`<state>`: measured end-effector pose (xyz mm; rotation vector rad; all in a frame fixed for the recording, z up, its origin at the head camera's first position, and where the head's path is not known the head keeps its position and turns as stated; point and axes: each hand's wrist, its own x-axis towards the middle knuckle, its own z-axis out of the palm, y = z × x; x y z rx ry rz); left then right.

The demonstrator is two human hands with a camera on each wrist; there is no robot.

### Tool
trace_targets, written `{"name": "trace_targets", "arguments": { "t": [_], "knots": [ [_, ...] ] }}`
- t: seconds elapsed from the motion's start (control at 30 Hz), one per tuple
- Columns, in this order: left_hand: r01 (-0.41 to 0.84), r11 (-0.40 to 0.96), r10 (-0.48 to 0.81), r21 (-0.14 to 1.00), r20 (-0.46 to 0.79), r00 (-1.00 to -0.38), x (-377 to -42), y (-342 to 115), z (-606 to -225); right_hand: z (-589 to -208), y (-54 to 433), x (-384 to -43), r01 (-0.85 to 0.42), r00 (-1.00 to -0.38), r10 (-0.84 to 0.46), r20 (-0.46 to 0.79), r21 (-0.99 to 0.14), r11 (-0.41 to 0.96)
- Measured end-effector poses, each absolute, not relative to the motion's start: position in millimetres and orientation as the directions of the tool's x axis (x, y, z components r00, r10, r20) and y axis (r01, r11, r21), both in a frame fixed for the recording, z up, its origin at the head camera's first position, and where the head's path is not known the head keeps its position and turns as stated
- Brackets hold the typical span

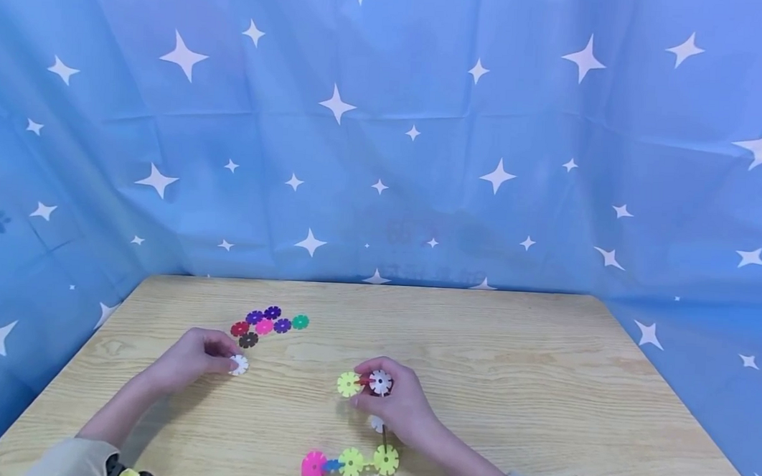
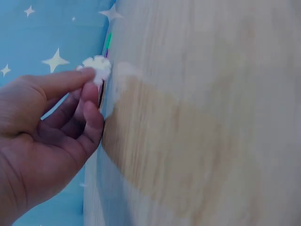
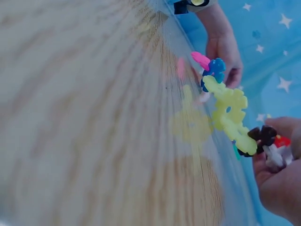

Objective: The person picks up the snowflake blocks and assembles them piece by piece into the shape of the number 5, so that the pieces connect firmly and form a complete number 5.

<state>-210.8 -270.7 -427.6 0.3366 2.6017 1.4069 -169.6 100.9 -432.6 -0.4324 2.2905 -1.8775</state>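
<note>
Pinching a white disc [image 1: 242,365] by the loose discs [image 1: 264,326], the left hand [image 1: 194,357] is probably handling light, stiff plastic, rim's best; the right hand [image 1: 401,401] is gripping the linked chain [image 1: 392,460] mid-table.

Left hand [image 2: 54,122] pinching a white notched disc [image 2: 101,69], wood-grain tabletop [image 2: 202,122] alongside, blue star-patterned curtain [image 2: 23,37] behind

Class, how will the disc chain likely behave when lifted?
The disc chain is probably light for its size, since its discs look thin. It may twist or come apart at the joints, because the discs seem joined only at their notched edges.
</note>
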Motion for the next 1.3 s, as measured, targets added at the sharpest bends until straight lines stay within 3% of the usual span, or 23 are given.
{"name": "trace_targets", "arguments": {
  "t": [0.33,0.63,1.3],
  "knots": [
    [0.185,0.394,0.430,0.900,-0.002,-0.903,-204.4,-226.6,-421.4,-432.3,101.3,-170.3,-0.118,-0.953,-0.297,0.057,-0.975,0.190],
    [0.233,0.325,0.495,0.916,0.045,-0.868,-197.9,-182.9,-416.5,-431.6,104.8,-168.8,-0.105,-0.960,-0.276,0.042,-0.970,0.219],
    [0.191,0.245,0.489,0.950,0.049,-0.871,-203.8,-129.7,-413.3,-433.4,113.1,-170.7,-0.122,-0.963,-0.264,0.051,-0.957,0.264]
  ]
}}
